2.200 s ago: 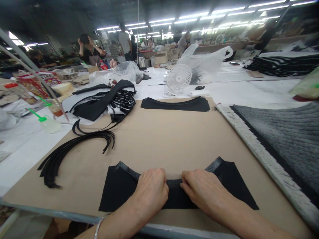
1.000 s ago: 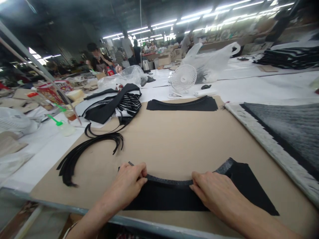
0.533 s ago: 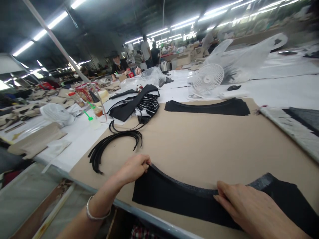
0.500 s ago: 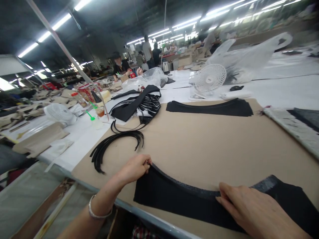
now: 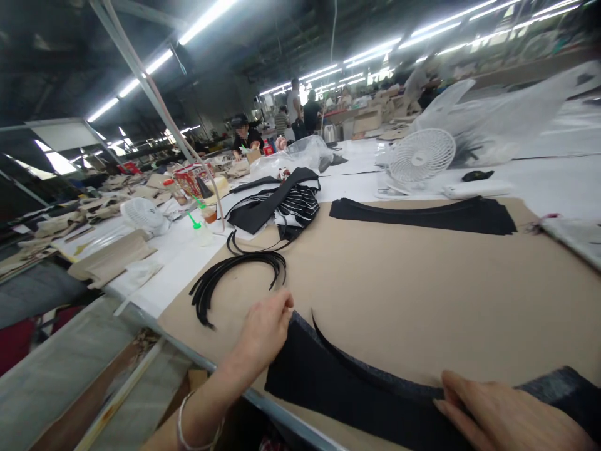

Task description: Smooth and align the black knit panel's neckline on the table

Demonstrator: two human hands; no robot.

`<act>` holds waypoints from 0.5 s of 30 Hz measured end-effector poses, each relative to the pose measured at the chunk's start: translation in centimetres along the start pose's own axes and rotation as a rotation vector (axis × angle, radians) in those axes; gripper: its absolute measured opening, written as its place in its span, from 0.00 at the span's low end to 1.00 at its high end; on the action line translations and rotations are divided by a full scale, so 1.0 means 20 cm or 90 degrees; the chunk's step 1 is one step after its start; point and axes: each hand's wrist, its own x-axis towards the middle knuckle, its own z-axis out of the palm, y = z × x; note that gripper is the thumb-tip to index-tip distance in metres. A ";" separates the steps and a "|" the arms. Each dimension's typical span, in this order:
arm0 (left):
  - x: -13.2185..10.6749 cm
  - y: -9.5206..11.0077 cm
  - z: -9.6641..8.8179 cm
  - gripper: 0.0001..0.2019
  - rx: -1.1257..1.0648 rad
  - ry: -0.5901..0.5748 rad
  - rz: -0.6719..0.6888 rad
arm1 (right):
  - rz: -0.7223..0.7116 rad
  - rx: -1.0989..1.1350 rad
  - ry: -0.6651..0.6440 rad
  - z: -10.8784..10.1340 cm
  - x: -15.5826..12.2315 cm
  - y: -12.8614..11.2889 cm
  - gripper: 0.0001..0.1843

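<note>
A black fabric piece (image 5: 338,388) with a curved neckline lies at the near edge of brown paper (image 5: 422,282). Along that curve runs a thin black curved strip (image 5: 357,369), whose left end stands free. My left hand (image 5: 265,329) rests at the piece's left corner, fingers loosely extended and holding nothing. My right hand (image 5: 507,413) lies flat, pressing the strip and fabric at the lower right. A bundle of black curved strips (image 5: 235,272) lies just beyond my left hand.
A second black piece (image 5: 422,216) lies at the paper's far edge, with a white fan (image 5: 420,156) and a plastic bag (image 5: 493,119) behind it. Striped black fabric (image 5: 282,200), a green-capped bottle (image 5: 201,232) and another fan (image 5: 141,216) sit left. A person (image 5: 244,134) works farther back.
My left hand has let go of the strip's left end, which now stands free. My view has swung left and my right hand has slid toward the lower right.
</note>
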 end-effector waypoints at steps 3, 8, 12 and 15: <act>-0.10 0.15 0.11 0.11 -0.033 -0.010 0.242 | -0.006 -0.015 -0.046 -0.16 -0.05 -0.07 0.11; -0.19 0.37 0.40 0.12 0.014 0.103 0.674 | 0.006 -0.052 0.052 -0.26 -0.12 -0.14 0.02; -0.19 0.40 0.60 0.13 0.099 0.252 0.755 | 0.004 -0.057 0.139 -0.22 -0.15 -0.14 0.05; -0.18 0.35 0.69 0.14 0.144 0.298 0.762 | -0.014 -0.053 0.175 -0.19 -0.15 -0.13 0.07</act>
